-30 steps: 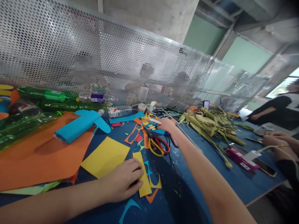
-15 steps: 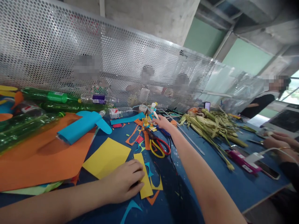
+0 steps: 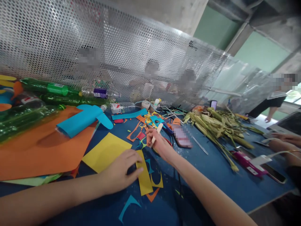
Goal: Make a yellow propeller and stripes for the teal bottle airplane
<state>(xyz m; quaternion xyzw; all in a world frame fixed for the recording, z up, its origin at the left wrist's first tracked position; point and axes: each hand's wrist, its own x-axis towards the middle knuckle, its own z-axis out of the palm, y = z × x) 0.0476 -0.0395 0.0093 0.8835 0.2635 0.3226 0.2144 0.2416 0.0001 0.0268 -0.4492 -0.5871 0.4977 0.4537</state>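
My right hand (image 3: 158, 141) is closed around a pale, flat craft stick (image 3: 157, 134), whose rounded end points up and away. Beneath that hand, the scissors are mostly covered; part of the red handle (image 3: 171, 142) shows. My left hand (image 3: 123, 171) rests over the left edge of a yellow paper strip (image 3: 144, 180), thumb and fingers apart with nothing gripped. Beside it lies a larger yellow sheet (image 3: 107, 150). Blue cut-out scraps (image 3: 129, 205) and a yellow scrap with a curved cut (image 3: 161, 182) lie around the strip.
A blue paper-wrapped bottle (image 3: 78, 122) lies on an orange sheet (image 3: 47, 157) at left, with green bottles (image 3: 28, 122) behind. Corn husks (image 3: 211, 125), a phone (image 3: 182, 136) and a magenta device (image 3: 248, 163) are at right. Another person's hands (image 3: 284, 142) show at the edge.
My right hand has come back from the scrap pile toward me with the craft stick, uncovering the phone. My left hand has loosened and shifted slightly off the yellow strip.
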